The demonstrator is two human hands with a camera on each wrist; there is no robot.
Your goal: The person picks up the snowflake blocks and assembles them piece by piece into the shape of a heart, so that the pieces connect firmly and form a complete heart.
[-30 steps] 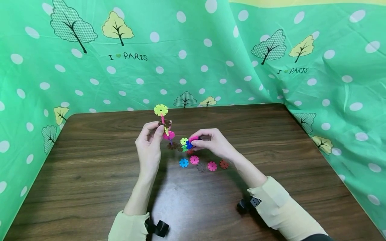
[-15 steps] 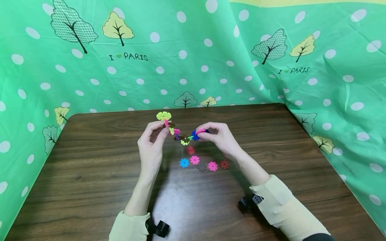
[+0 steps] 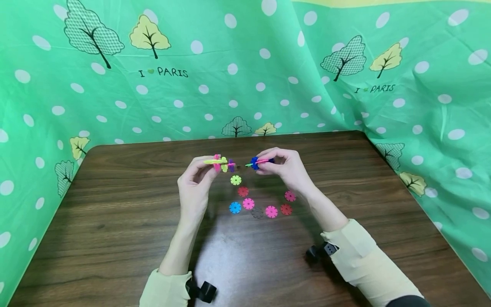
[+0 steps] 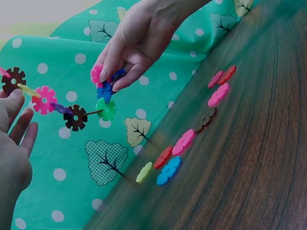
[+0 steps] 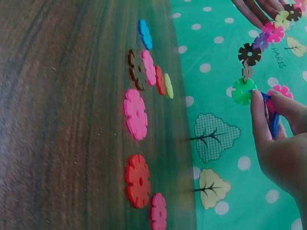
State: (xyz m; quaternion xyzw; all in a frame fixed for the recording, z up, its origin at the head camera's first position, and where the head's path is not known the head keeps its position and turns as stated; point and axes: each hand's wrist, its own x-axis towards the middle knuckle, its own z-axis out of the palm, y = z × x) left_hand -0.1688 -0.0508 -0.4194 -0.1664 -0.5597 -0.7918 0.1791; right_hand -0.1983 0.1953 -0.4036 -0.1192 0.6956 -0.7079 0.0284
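A chain of interlocking notched plastic discs hangs above the table between both hands. My left hand [image 3: 193, 183] pinches its left part, near a yellow disc [image 3: 224, 164] and a brown disc [image 4: 13, 80]. My right hand [image 3: 285, 168] pinches the other end, at a blue disc [image 3: 254, 163] and a pink disc [image 5: 280, 92]. Between the hands run a pink disc [image 4: 44, 100], a purple disc [image 5: 261, 41], a dark brown disc [image 4: 76, 118], a brown disc turned edge-on [image 5: 247, 71] and a green disc [image 4: 106, 110]. Fingers partly hide both ends.
Several loose discs lie flat below the hands, among them a yellow-green disc [image 3: 235, 180], a light blue disc [image 3: 235, 207], a dark disc [image 3: 257, 212] and a red disc [image 3: 286, 209]. A green polka-dot cloth [image 3: 230, 102] rises behind the wooden table [image 3: 115, 221].
My right hand has moved up and right, drawing the sagging chain out nearly level. The left end has tipped down from upright. More loose discs show beneath.
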